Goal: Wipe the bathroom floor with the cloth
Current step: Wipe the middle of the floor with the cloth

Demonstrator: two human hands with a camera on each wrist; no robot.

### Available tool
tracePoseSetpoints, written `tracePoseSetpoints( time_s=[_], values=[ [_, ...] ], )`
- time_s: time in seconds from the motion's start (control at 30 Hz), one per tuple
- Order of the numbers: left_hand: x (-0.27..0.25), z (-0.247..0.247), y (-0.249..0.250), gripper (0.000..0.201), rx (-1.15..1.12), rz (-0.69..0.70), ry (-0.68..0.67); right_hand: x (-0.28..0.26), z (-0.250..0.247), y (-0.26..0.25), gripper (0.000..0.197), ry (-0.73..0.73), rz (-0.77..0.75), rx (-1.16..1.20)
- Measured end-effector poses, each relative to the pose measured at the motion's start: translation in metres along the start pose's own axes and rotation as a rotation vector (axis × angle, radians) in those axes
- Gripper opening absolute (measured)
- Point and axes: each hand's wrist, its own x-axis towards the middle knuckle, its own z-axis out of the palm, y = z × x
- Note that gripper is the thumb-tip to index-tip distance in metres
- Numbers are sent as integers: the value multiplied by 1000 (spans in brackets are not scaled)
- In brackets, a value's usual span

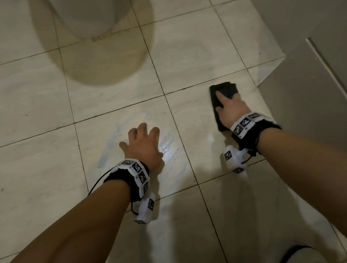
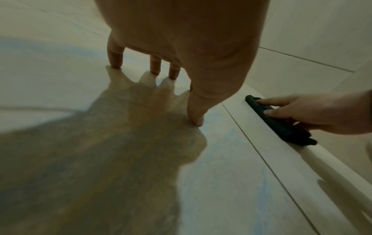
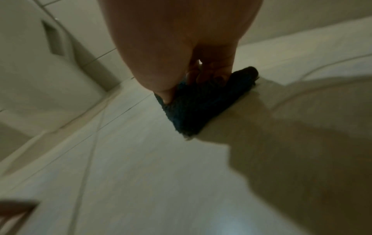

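A dark folded cloth (image 1: 226, 88) lies on the pale tiled floor (image 1: 115, 90) at the right, close to a grey panel. My right hand (image 1: 222, 101) presses down on it, index finger stretched over its top and thumb on its left side. The left wrist view shows the same cloth (image 2: 281, 127) flat under the right hand (image 2: 265, 107). From the right wrist, the cloth (image 3: 201, 108) sits under blurred fingertips (image 3: 203, 78). My left hand (image 1: 142, 140) is spread on the floor to the left, arched on its fingertips (image 2: 115, 63), and holds nothing.
A white toilet base (image 1: 88, 16) stands at the top left and casts a wide shadow. A grey door or panel (image 1: 308, 94) borders the floor at the right. Faint bluish wet streaks (image 1: 115, 132) curve round my left hand. A glossy wet patch (image 1: 169, 150) lies between the hands.
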Motion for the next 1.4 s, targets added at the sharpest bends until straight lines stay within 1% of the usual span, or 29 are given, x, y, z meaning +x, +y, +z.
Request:
tracePoseSetpoints(
  time_s=[0.17, 0.23, 0.33, 0.43, 0.6, 0.7, 0.8, 0.9, 0.93, 1.0, 1.13, 1.23, 1.33, 1.4],
  values=[
    [1, 1, -1, 66, -5, 5, 14, -44, 39, -59, 54, -15, -169, -68],
    [2, 1, 0, 67, 3, -7, 11, -60, 49, -71, 55, -26, -193, -87],
    [4, 2, 2, 67, 2, -14, 6, -78, 58, -69, 56, -38, -191, -88],
    [4, 2, -1, 66, 6, -29, 3, -93, 64, -61, 57, -56, -239, -91],
    [3, 2, -1, 65, -1, -17, -17, -103, 65, -28, 58, -62, -253, -36],
    [3, 2, -1, 64, -4, -10, -16, -100, 57, 2, 57, 8, -198, 5],
    [2, 1, 0, 64, -8, -16, -18, -87, 39, 48, 57, 71, -88, 14],
    [1, 0, 0, 64, -6, -25, -17, -70, 16, 94, 58, 46, 88, 37],
    [1, 0, 1, 64, -6, -25, -15, -67, 10, 104, 58, 21, 139, 39],
    [0, 0, 2, 64, -8, -22, -10, -64, 7, 112, 59, 1, 190, 42],
    [-3, -2, 0, 64, 0, -18, -11, -64, 11, 103, 58, 16, 194, 25],
    [-5, -2, -4, 68, -30, 8, -1, -64, 12, 86, 59, -19, 162, 10],
    [-4, -8, -17, 74, -169, 22, -13, -66, 20, 51, 58, -45, 61, -24],
    [-3, -12, -29, 70, -259, 16, 20, -70, 30, 23, 58, -38, -47, -51]
  ],
)
